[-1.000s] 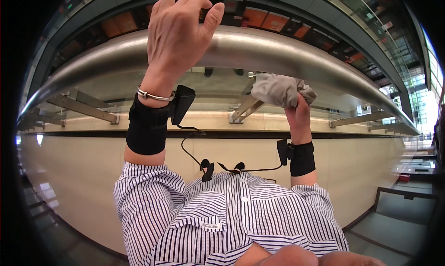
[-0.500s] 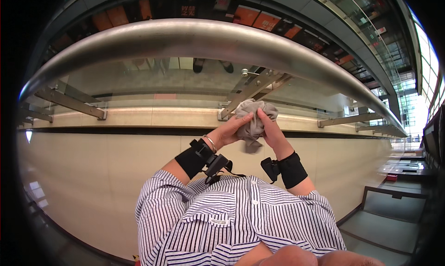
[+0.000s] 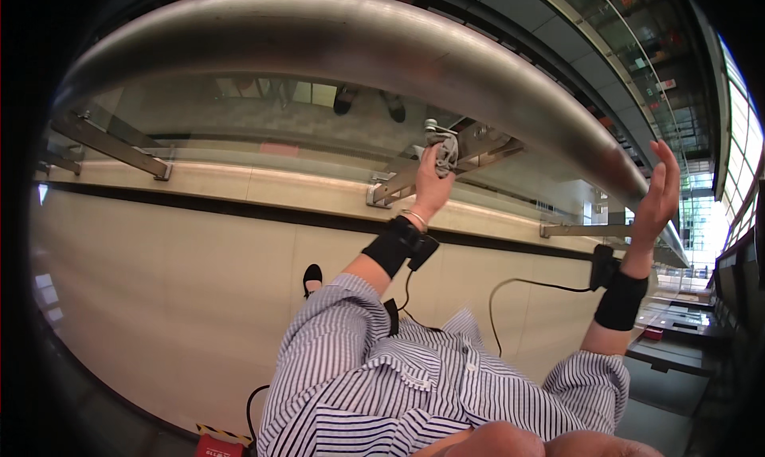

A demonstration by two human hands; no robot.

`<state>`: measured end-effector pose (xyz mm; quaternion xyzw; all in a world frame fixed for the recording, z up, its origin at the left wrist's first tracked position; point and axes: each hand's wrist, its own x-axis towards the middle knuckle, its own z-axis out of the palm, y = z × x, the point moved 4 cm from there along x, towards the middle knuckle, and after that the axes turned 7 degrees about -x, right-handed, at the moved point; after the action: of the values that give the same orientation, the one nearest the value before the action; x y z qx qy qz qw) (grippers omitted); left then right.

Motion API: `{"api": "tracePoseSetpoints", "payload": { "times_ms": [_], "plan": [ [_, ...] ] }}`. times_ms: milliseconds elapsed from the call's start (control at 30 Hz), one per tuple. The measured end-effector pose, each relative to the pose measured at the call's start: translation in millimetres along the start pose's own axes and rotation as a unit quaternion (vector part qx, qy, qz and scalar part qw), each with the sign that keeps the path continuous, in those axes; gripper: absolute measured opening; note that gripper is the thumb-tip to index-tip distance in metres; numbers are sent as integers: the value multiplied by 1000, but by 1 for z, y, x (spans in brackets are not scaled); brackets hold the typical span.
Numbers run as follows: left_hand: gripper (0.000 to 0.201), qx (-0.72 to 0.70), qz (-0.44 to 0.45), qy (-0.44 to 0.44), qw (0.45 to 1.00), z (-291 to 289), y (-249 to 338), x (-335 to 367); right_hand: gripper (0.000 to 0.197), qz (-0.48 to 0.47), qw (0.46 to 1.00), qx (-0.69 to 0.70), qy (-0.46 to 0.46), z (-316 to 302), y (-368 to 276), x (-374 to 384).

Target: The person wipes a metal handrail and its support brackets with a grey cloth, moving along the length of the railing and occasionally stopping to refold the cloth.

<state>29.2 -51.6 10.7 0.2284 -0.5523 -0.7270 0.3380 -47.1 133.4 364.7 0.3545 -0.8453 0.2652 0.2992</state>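
A bunched grey cloth [image 3: 449, 156] is gripped in my left hand [image 3: 433, 188]. It lies against the metal support post [image 3: 478, 150] of the glass railing, close to a small round fitting [image 3: 431, 125]. Raised at the right, my right hand [image 3: 657, 198] is empty, its fingers stretched up beside the thick metal handrail [image 3: 319, 39]. Whether that hand touches the rail I cannot tell. Both wrists wear black bands with small dark devices.
Glass panels with more metal posts [image 3: 111, 145] run along the railing's foot ledge. Beneath me is a pale tiled floor [image 3: 183, 274]. A thin black cable [image 3: 510, 282] loops from the right wrist. A red object [image 3: 217, 447] is at the lower left.
My hands, together on the cloth before, have parted. The left has carried the cloth forward to the post; the right has let go and swung out to the right and up.
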Motion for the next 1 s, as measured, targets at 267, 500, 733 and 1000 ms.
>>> {"api": "tracePoseSetpoints", "payload": {
  "times_ms": [267, 500, 733, 1000],
  "plan": [
    [39, 253, -21, -28, 967, -33, -131, -3, 59, 56, 979, 58, -188, 17, 39, 16],
    [50, 169, 45, 5, 984, -23, -105, -4, 55, 51, 981, 41, -180, 19, 38, 12],
    [52, 173, 134, -38, 975, 5, -32, -7, 51, 62, 983, 47, -167, 10, 36, 6],
    [37, 345, -121, -44, 930, -68, -240, -10, 48, 39, 984, 40, -169, 19, 21, 11]
  ]
}}
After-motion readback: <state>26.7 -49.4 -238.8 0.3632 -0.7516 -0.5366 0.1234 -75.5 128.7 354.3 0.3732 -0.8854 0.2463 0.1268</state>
